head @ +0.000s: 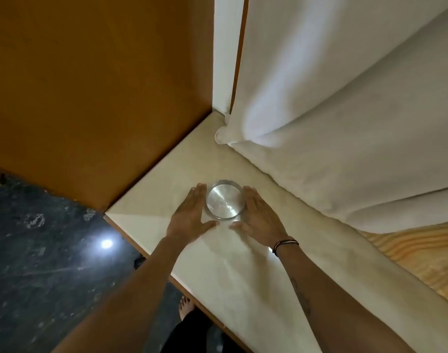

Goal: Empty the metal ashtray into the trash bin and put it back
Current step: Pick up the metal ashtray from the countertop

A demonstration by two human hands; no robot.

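A round, shallow metal ashtray (225, 199) sits on the pale stone ledge (167, 179), its shiny inside showing only a few small specks. My left hand (191, 212) lies flat against its left side, fingers straight and together. My right hand (258, 215) lies flat against its right side, with dark cords around the wrist. Both thumbs point inward below the ashtray. Neither hand curls around the rim. No trash bin is in view.
A white curtain (345, 110) hangs along the ledge's right side and rests on it. An orange-brown wall (90, 85) rises behind on the left. Dark speckled floor (52, 250) lies below the ledge's left edge, where my bare foot (186, 305) shows. Wood-grain surface (421, 256) at right.
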